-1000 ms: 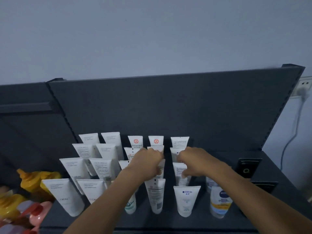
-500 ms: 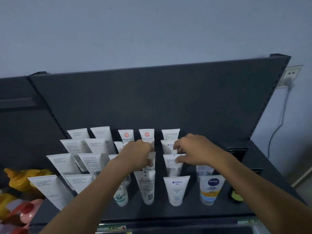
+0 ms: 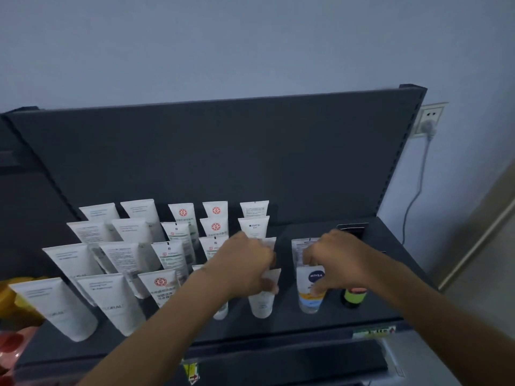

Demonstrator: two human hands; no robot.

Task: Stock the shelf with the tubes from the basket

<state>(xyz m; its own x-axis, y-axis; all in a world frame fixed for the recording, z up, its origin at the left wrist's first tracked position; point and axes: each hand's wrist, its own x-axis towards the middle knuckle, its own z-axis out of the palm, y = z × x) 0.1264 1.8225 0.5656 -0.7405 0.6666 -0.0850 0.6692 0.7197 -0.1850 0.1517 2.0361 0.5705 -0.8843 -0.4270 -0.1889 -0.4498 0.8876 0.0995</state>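
Note:
Several white tubes stand cap-down in rows on the dark grey shelf, some with red round logos. My left hand reaches over the front row, its fingers closed on the top edge of a plain white tube. To its right, my right hand grips a Nivea tube with a blue logo and a yellow band, thumb on its face. Behind it another white tube is partly hidden by the fingers. The basket is out of view.
A small dark bottle with a green label stands right of the Nivea tube, and a black box sits behind it. Yellow bottles and red items fill the left. A wall socket with a cable is at the right.
Both hands have moved right and toward the front edge: the left from the middle tubes to the front white tube, the right onto the Nivea tube. The view has shifted right.

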